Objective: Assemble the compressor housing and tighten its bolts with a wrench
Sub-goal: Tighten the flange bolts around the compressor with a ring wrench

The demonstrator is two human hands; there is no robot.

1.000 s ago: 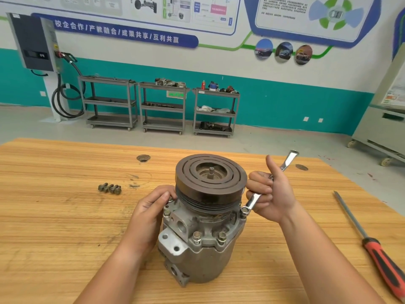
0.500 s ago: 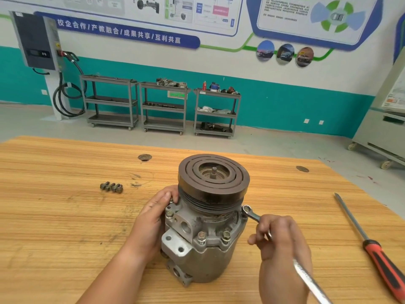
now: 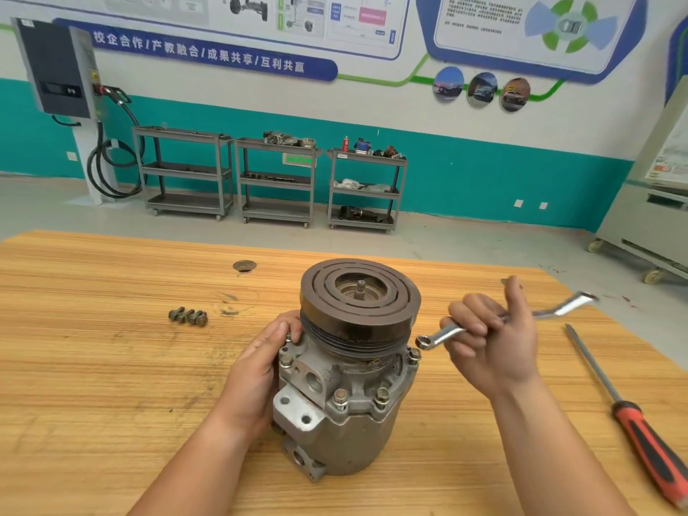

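Closest to me, my two forearms come in from the bottom edge and frame the compressor (image 3: 346, 396), which stands upright on the wooden table (image 3: 93, 385) a little right of the middle, its grey cast housing below and the dark grooved pulley (image 3: 359, 296) on top. My left hand (image 3: 260, 359) is wrapped against the housing's left side, fingers curled up by the flange just under the pulley, pressed to the metal. On the near face of the flange I can see two bolt heads (image 3: 340, 395) seated side by side, with another at the left corner and one at the right corner. My right hand (image 3: 491, 340) is closed round the shank of a silver wrench (image 3: 443, 335), thumb sticking up; the ring end points left and sits just above and beside the right-corner bolt, and I cannot tell whether it touches it. The other end of the wrench juts out to the right past my fist. Off to the right lies a red and black handled screwdriver (image 3: 647, 441), well apart from the compressor. Farther out on the left, a small cluster of loose bolts (image 3: 188, 315) rests on the table. Beyond the table edge, three grey shelf carts (image 3: 277, 180) stand against the teal wall.
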